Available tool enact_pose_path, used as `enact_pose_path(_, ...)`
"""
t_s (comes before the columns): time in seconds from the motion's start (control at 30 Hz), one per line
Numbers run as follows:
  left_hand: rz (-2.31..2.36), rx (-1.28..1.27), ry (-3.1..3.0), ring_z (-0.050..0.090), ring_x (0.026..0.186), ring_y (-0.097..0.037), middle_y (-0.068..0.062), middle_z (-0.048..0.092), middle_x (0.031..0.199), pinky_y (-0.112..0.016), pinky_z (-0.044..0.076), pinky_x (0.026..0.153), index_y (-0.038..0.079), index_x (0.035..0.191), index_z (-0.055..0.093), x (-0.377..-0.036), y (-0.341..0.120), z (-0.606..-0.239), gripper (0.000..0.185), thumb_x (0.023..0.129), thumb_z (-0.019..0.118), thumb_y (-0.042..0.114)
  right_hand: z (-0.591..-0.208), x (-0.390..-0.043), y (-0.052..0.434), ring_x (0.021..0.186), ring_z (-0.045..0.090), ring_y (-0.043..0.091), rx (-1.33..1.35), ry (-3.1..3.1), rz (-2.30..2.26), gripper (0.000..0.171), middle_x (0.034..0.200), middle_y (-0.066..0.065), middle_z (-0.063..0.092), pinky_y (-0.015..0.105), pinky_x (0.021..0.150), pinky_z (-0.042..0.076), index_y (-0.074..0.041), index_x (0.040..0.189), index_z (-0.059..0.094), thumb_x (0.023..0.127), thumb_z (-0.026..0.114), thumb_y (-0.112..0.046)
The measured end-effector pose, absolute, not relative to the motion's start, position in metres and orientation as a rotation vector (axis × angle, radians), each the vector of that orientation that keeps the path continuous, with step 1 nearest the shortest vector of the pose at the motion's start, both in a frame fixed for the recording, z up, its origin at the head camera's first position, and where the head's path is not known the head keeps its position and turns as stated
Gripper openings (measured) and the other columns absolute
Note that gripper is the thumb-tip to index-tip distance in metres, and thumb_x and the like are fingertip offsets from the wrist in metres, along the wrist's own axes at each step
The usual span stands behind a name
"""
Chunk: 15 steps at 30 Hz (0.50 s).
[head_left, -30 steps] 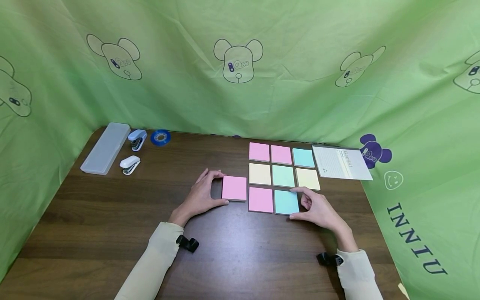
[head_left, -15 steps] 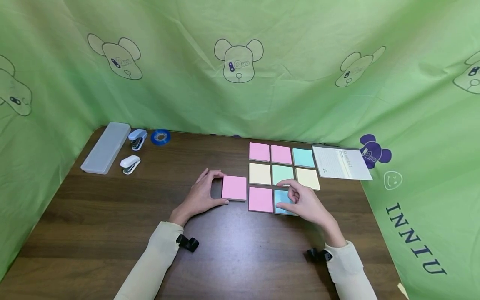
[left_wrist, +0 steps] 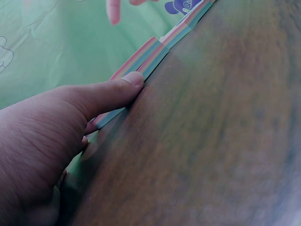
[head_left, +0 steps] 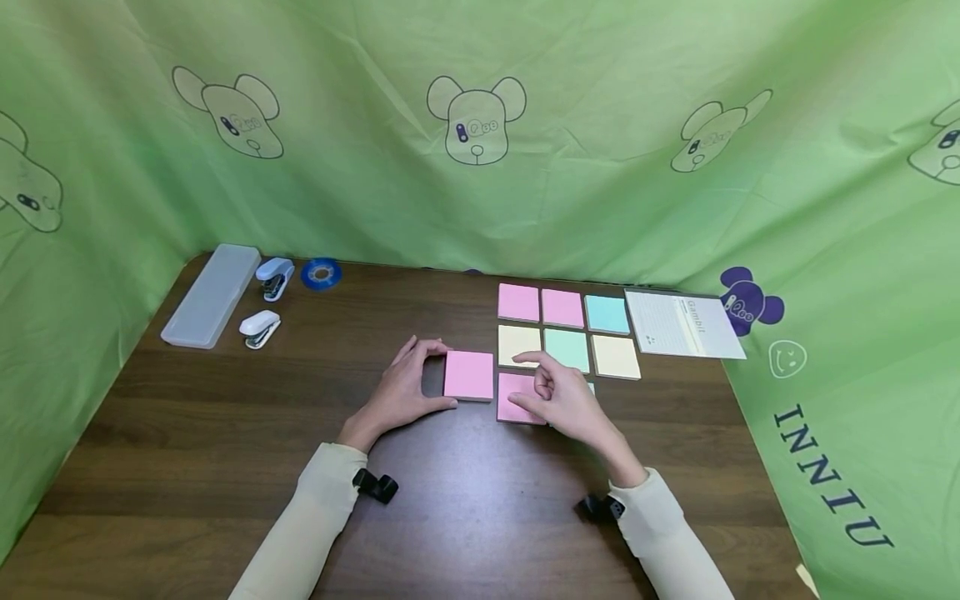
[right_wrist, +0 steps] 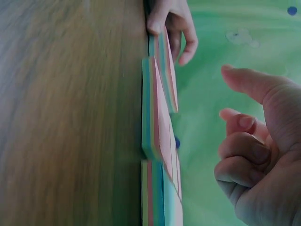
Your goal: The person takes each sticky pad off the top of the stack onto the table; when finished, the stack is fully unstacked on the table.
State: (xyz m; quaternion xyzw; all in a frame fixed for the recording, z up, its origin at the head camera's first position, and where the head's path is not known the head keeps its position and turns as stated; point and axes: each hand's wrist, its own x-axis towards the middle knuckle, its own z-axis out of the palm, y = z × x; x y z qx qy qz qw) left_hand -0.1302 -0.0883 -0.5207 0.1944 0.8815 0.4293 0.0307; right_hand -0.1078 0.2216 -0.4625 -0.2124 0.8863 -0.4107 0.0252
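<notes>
a: left hand (head_left: 401,392) on the counter (head_left: 225,433), thumb and fingers closed on the near and far edges of a loose pink pad (head_left: 468,375). that grip is a light pinch; the left wrist view shows the thumb tip (left_wrist: 134,79) pressed on the pad's striped edge.

b: and the right hand (head_left: 562,400)?

a: it hovers above the pink pad in the near row (head_left: 513,396), forefinger stretched out, the other fingers curled in. it has hold of nothing; the right wrist view shows bare fingers (right_wrist: 244,146) and air between them and the stacks. whether it touches the pad below, i cannot tell.

b: where do the pads sit?

a: in a tidy grid right of centre: two pink pads (head_left: 540,304) and a blue one (head_left: 606,314) at the back, then yellow (head_left: 517,342), green (head_left: 567,348) and yellow (head_left: 615,357). the near row has the pink one, with another pad mostly hidden under the right hand.

b: so how far along?

a: as i read it, most of the grid is laid; the loose pink pad lies just left of it, apart from the rest, not yet lined up.

b: anything further out?

a: a printed sheet (head_left: 682,325) right of the grid; far left, a clear case (head_left: 210,293), two staplers (head_left: 266,304) and a blue tape roll (head_left: 321,273), all before a green bear-print cloth (head_left: 480,125).
</notes>
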Motion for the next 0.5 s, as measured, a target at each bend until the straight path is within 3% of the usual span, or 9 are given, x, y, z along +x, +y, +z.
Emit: enact_pose_path(0.5,1.309,0.641,2.742,0.052,0.152,-0.036,-0.015,0.063,0.148,-0.053,0.013,0.141,0.003,0.148,0.051,-0.129,-0.089,-0.519,0.09,0.079,0.105,0.024,-0.468,-0.122,0.19,0.057,0.042,0.004,-0.673,2.803,-0.912,0.09,0.068,-0.011,0.05,0.027,0.058,0.037,-0.011,0.159,0.059,0.084,0.099,-0.039)
